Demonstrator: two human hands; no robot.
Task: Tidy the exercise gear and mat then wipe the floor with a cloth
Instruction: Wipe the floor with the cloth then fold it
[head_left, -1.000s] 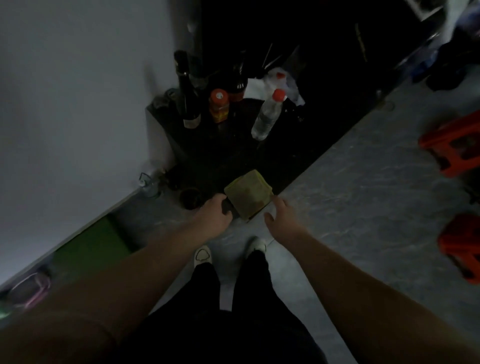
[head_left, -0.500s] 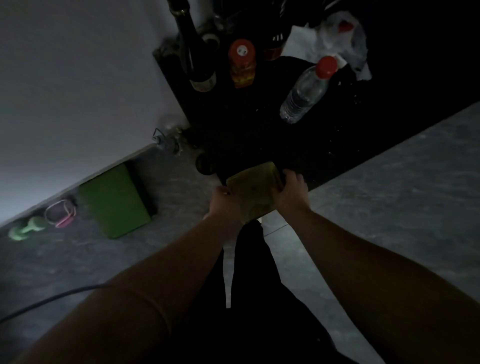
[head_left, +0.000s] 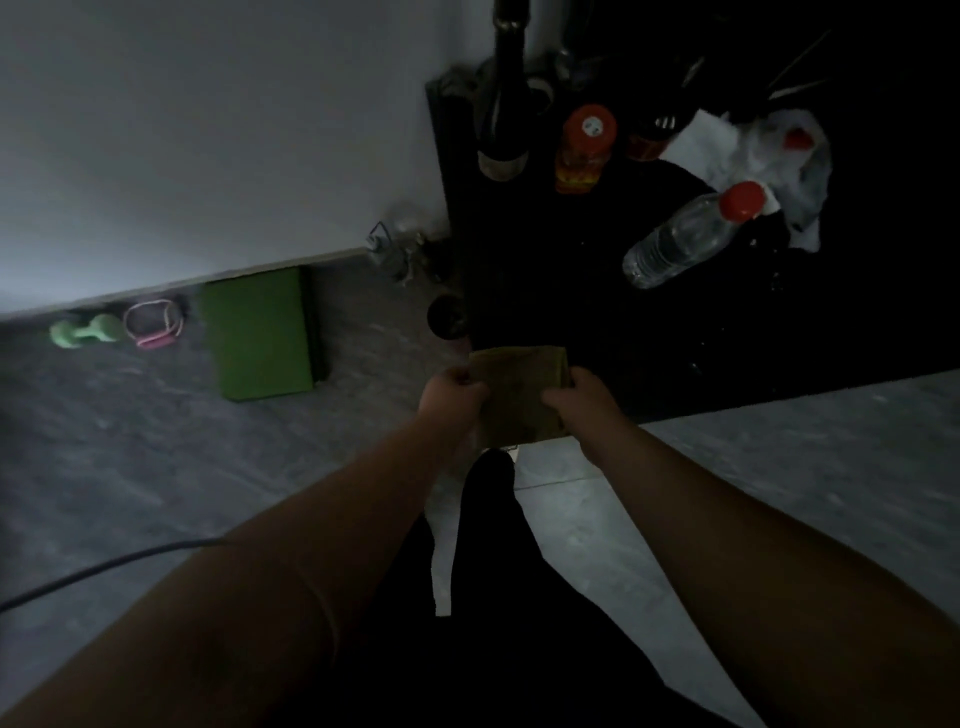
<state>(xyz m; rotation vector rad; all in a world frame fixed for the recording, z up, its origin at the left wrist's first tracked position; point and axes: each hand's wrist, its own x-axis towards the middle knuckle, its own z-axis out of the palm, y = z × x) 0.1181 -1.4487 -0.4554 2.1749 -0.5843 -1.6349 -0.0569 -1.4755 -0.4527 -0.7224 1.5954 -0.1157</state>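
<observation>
A dim room with a grey mottled floor (head_left: 156, 467) meets a pale wall at a skirting line. Nearest the camera, the person's dark trouser legs stand over the floor, and both forearms reach forward. The left hand (head_left: 451, 389) and the right hand (head_left: 576, 397) each pinch a side edge of a folded olive cloth (head_left: 519, 395), holding it up in front of a black table (head_left: 675, 322).

Further off to the left, a folded green mat (head_left: 257, 332) lies against the wall, with a pink band (head_left: 153, 322) and a green dumbbell (head_left: 85, 330) just beside it.

On the table stand a dark bottle (head_left: 503, 119), an orange-capped jar (head_left: 584, 150) and a tilted clear bottle (head_left: 685, 234).

The risk seems to be the black cable (head_left: 104, 566) trailing across the floor: wiping or stepping there could snag it. The cloth could also brush the table edge as it comes down.

Darkness hides the table's far contents, and small objects at the wall corner are unreadable.
</observation>
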